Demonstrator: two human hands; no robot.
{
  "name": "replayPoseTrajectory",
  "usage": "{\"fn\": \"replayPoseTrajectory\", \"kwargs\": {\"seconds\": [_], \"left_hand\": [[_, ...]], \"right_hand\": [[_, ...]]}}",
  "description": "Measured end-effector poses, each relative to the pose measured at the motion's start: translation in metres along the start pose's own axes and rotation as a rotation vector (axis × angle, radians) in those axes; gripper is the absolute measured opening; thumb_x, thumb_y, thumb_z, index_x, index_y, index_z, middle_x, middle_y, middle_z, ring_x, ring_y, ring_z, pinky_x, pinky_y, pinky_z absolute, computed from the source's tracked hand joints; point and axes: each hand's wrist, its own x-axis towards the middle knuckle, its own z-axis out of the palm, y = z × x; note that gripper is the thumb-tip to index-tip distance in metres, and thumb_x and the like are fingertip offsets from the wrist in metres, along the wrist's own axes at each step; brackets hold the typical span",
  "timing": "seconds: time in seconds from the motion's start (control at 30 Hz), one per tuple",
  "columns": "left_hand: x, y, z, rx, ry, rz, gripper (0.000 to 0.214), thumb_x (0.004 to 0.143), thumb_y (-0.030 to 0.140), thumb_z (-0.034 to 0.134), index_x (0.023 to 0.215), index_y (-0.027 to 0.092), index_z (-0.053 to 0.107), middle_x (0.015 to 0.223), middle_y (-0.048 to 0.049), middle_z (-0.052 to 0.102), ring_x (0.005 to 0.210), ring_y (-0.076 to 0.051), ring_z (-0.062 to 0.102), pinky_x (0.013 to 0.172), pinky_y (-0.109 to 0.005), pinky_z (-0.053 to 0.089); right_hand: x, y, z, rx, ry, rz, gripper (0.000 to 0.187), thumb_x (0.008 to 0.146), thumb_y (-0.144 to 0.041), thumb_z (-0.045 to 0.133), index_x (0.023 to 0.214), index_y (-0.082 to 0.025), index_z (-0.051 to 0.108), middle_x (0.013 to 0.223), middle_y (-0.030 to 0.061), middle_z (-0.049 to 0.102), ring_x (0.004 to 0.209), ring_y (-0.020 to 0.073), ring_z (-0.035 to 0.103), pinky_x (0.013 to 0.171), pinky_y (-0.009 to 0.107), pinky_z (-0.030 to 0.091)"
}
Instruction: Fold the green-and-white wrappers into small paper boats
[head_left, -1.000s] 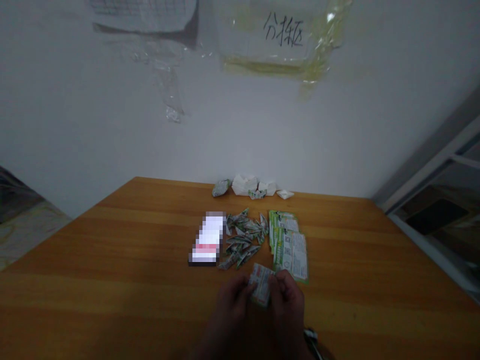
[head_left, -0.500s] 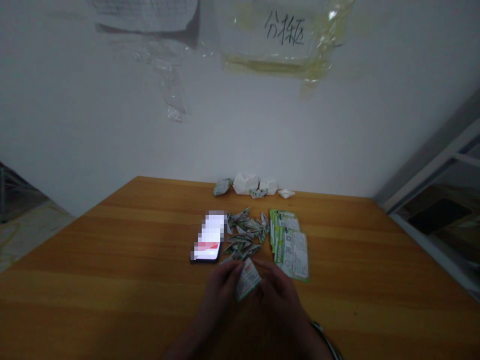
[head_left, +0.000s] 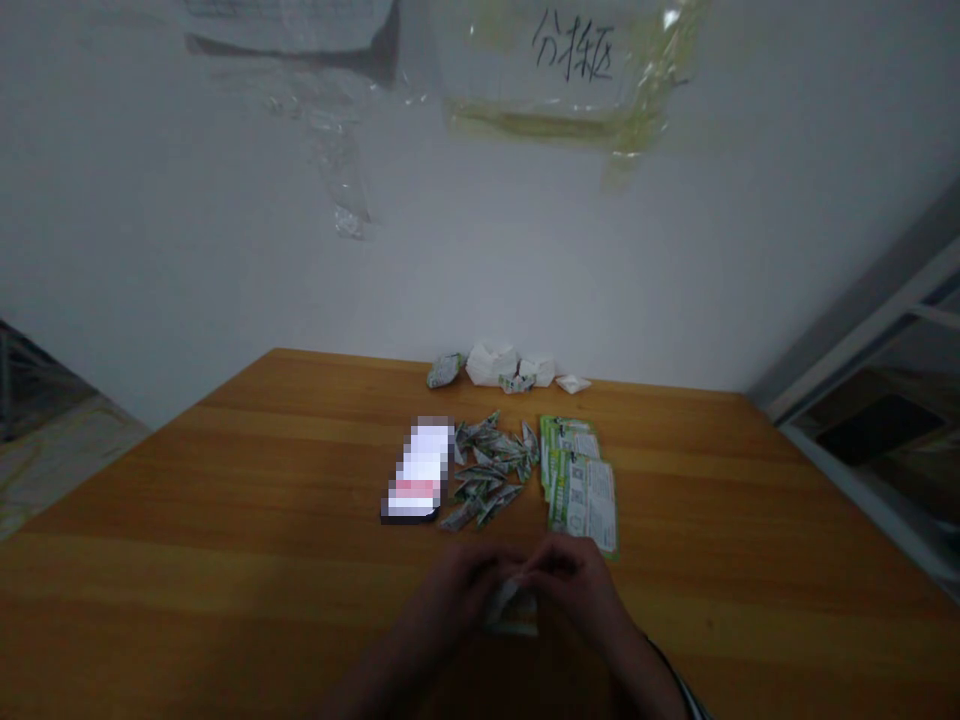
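A small folded piece of printed paper (head_left: 516,612) is between my two hands, low in the middle of the head view. My left hand (head_left: 469,585) grips its left side with closed fingers. Thumb and fingers of my right hand (head_left: 574,580) pinch its upper edge, close against the left hand's fingertips. Part of the paper is hidden by the fingers. Just beyond lies a loose group of folded green-and-white paper pieces (head_left: 487,465). To the right of these is an overlapping stack of flat green-and-white printed sheets (head_left: 589,500).
A phone with a lit screen (head_left: 420,465) lies left of the folded pieces. Along the wall stand white folded paper shapes (head_left: 491,366) and a printed folded shape (head_left: 445,371). The wooden table (head_left: 225,480) meets the wall, which carries a taped handwritten sign (head_left: 574,45).
Both hands have moved slightly down and closer together. The paper has turned from a raised diamond to a lower position, and the right fingers now pinch its top.
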Motion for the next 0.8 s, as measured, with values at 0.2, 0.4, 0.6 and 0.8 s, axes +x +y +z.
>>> {"fn": "replayPoseTrajectory", "kwargs": {"seconds": [0.2,0.4,0.6,0.8], "left_hand": [[0.002,0.0,-0.003,-0.169,0.168,0.115,0.021,0.081,0.037,0.061,0.09,0.02,0.07,0.093,-0.0073,0.067,0.087,-0.024,0.062,0.075,-0.032,0.05],[-0.001,0.002,0.003,-0.114,0.222,0.243,0.011,0.068,0.03,0.08,0.077,0.025,0.078,0.118,-0.0102,0.061,0.107,-0.03,0.058,0.09,-0.039,0.047],[-0.005,0.006,0.008,-0.131,0.264,0.291,0.008,0.076,0.022,0.074,0.078,0.027,0.08,0.123,-0.0096,0.06,0.112,-0.03,0.057,0.093,-0.04,0.048],[-0.003,-0.001,0.008,-0.03,0.302,0.285,0.015,0.08,0.025,0.068,0.09,0.03,0.079,0.135,-0.0075,0.054,0.125,-0.031,0.048,0.103,-0.044,0.039]], "right_hand": [[0.0,-0.005,-0.001,-0.011,0.145,-0.068,0.009,0.069,-0.023,0.076,0.061,-0.02,0.075,0.057,0.0013,0.072,0.053,0.0165,0.066,0.052,0.023,0.052],[-0.004,-0.008,-0.001,-0.048,0.227,-0.214,0.004,0.071,-0.023,0.077,0.067,-0.023,0.078,0.063,0.0029,0.075,0.059,0.0194,0.07,0.058,0.026,0.055],[-0.006,-0.009,0.002,-0.03,0.196,-0.281,0.006,0.073,-0.02,0.076,0.073,-0.025,0.079,0.071,0.0037,0.077,0.066,0.0197,0.071,0.063,0.027,0.056],[-0.005,-0.008,0.004,0.039,0.316,-0.192,0.005,0.071,-0.023,0.076,0.067,-0.022,0.078,0.07,0.0055,0.076,0.066,0.021,0.07,0.062,0.029,0.056]]}}
